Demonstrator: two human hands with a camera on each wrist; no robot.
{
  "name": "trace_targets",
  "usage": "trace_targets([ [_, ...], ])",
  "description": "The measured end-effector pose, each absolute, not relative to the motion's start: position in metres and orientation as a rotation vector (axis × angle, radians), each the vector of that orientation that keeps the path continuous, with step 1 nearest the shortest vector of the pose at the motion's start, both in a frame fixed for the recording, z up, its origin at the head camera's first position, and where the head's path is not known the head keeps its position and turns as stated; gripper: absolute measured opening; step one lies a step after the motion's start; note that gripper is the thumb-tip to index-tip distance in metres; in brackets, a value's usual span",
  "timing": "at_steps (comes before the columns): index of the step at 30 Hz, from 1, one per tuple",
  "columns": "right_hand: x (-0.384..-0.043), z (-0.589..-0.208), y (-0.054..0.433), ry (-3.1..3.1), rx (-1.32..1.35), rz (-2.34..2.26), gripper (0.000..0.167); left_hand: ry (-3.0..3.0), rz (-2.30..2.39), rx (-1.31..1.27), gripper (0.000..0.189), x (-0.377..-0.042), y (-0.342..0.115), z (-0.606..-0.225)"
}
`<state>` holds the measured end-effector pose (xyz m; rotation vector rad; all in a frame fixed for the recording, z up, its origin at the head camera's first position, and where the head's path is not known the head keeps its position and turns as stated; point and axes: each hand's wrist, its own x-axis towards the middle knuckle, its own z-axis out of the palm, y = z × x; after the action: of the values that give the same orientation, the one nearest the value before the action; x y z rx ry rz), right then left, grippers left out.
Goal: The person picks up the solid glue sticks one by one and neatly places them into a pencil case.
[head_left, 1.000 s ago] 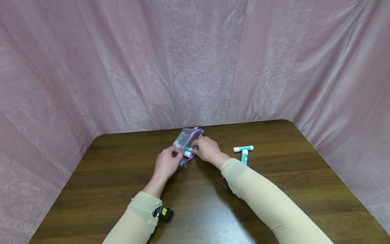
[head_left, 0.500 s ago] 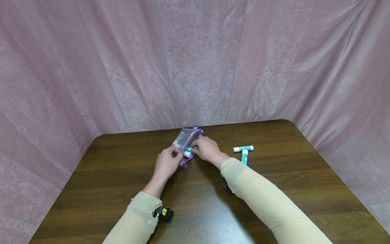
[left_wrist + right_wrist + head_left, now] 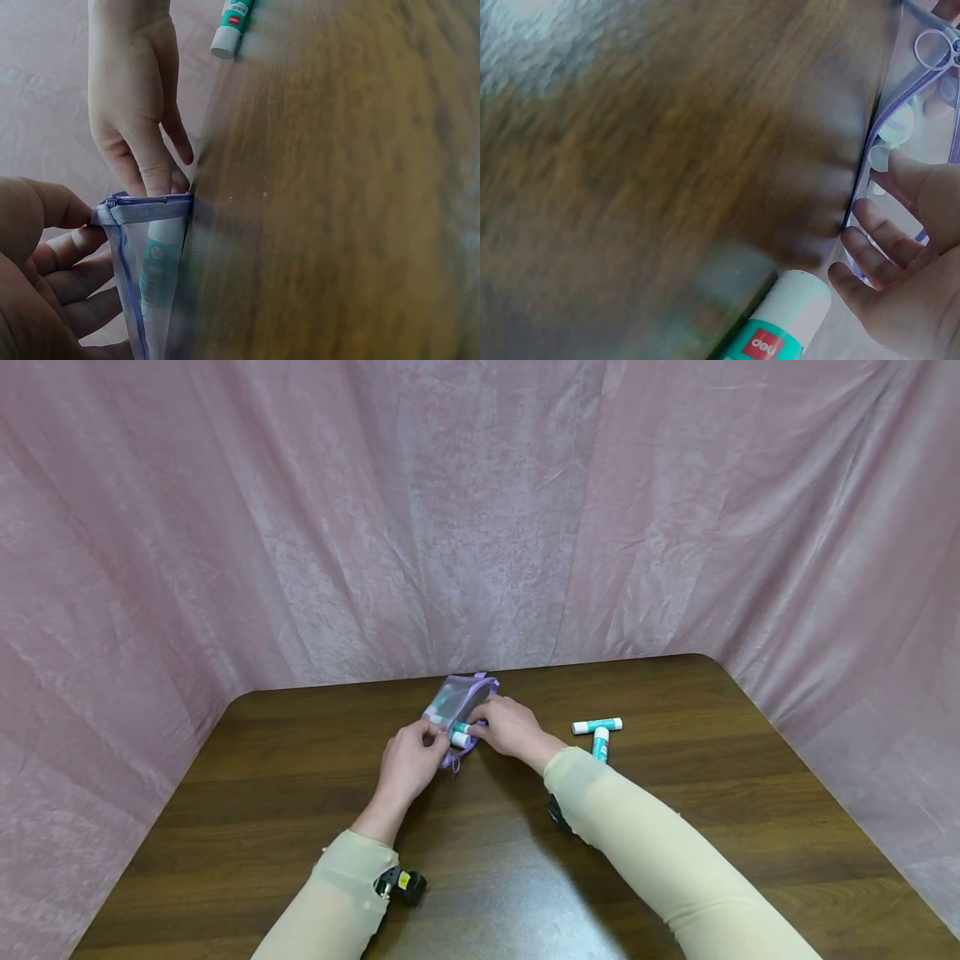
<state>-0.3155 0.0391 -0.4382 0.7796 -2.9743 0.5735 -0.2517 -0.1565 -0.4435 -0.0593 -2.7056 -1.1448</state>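
A mesh zip pouch with purple edging (image 3: 450, 695) lies near the table's back edge, its mouth towards the right. My left hand (image 3: 405, 764) pinches the edge of its mouth between thumb and fingers, as the left wrist view also shows. At the mouth, my right hand (image 3: 512, 727) pinches the end of a green-and-white glue stick (image 3: 460, 727) that lies partly inside. Another glue stick (image 3: 461, 740) sits just in front of it, white end at the opening. More green shows dimly through the mesh. In the right wrist view, the right thumb and forefinger meet at a white end.
Two loose glue sticks lie on the brown wooden table (image 3: 300, 793) to the right of the pouch: one crosswise (image 3: 597, 726), the other (image 3: 601, 745) pointing towards me and partly hidden by the right sleeve. A pink curtain (image 3: 480, 527) hangs behind the table.
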Motion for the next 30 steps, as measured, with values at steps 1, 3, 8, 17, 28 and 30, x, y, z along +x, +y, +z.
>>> trace_targets([
  [1,-0.316,-0.438,0.039,-2.977,0.781,0.573,0.022,-2.707,-1.145,-0.058,0.013,-0.252,-0.157,-0.444],
  [3,-0.317,-0.439,0.04,-2.978,0.783,0.582,0.022,-2.708,-1.141,-0.056,0.013,-0.253,-0.157,-0.444],
  [8,-0.319,-0.439,0.043,-2.987,0.772,0.638,0.024,-2.71,-1.136,-0.045,0.013,-0.254,-0.156,-0.445],
  [17,-0.317,-0.434,0.054,-2.981,0.742,0.712,0.038,-2.71,-1.127,-0.032,0.012,-0.255,-0.155,-0.445],
  [28,-0.302,-0.424,0.074,-2.979,0.697,0.724,0.056,-2.719,-1.13,-0.024,0.013,-0.253,-0.154,-0.444],
  [30,-0.299,-0.421,0.079,-2.985,0.696,0.741,0.058,-2.718,-1.134,-0.022,0.013,-0.253,-0.154,-0.444],
])
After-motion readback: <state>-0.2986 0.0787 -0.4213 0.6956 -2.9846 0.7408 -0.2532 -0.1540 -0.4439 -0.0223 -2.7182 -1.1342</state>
